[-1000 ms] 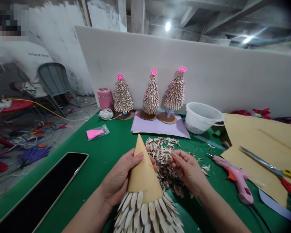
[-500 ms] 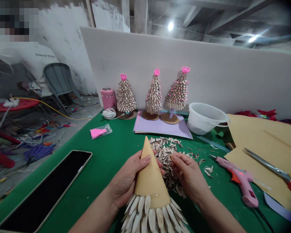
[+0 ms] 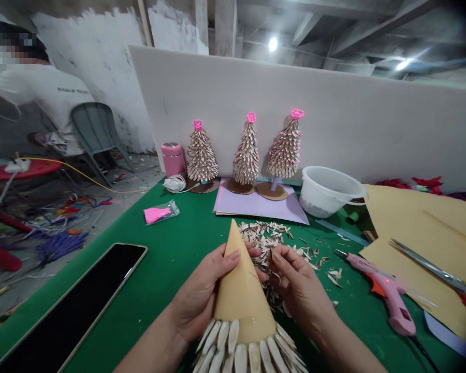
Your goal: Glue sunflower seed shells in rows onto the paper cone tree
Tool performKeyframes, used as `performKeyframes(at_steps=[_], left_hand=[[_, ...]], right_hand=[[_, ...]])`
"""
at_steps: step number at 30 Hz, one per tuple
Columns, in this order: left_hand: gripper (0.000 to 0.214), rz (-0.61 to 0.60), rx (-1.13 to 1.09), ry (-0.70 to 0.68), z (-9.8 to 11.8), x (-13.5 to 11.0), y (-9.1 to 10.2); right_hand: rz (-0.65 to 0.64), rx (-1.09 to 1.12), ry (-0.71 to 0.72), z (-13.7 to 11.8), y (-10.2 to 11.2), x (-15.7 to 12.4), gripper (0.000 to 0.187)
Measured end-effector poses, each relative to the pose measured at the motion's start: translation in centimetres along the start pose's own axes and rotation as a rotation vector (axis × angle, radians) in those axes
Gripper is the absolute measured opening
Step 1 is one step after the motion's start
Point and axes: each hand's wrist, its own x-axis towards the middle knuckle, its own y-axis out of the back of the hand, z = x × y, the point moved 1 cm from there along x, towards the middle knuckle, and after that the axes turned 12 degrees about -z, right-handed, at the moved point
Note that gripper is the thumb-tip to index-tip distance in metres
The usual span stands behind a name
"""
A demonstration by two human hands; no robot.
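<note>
My left hand (image 3: 202, 295) is wrapped round a tan paper cone (image 3: 241, 290) that stands point up, its lower rim ringed with glued seed shells (image 3: 241, 355). My right hand (image 3: 301, 290) is just right of the cone, fingers curled and pinched over the pile of loose seed shells (image 3: 274, 241) on the green table (image 3: 171, 248). What the fingertips pinch is too small to make out.
Three finished seed-shell trees (image 3: 247, 150) with pink tops stand at the back on purple paper, by a pink cup (image 3: 173, 158) and a white tub (image 3: 328, 190). A pink glue gun (image 3: 384, 290), scissors (image 3: 435, 269) and brown paper lie right. A dark tablet (image 3: 66, 305) lies left. A person sits far left.
My right hand drew slightly closer to the cone over the shell pile. The view shifted a little; the cone stays in my left hand.
</note>
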Motion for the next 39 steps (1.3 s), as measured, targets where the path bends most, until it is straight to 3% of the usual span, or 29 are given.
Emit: performKeyframes(at_steps=[5,15,23,39], left_hand=[[0.034,-0.074,-0.005,0.034,-0.7,-0.1,-0.5],[0.026,-0.091,-0.024,0.052,-1.2,0.1,-0.5],[0.032,-0.046,-0.017,0.075,-1.1,0.1,-0.3],[0.044,-0.005,-0.022,0.108,-1.2,0.0,-0.6]], right_hand=[[0.004,-0.147,0.052,0.6,0.1,0.0,0.024],[0.089,-0.634,0.298,-0.1,-0.8,-0.3,0.013],[0.105,-0.979,0.488,-1.3,-0.7,-0.7,0.004],[0.159,-1.179,0.572,-2.5,0.1,-0.5,0.006]])
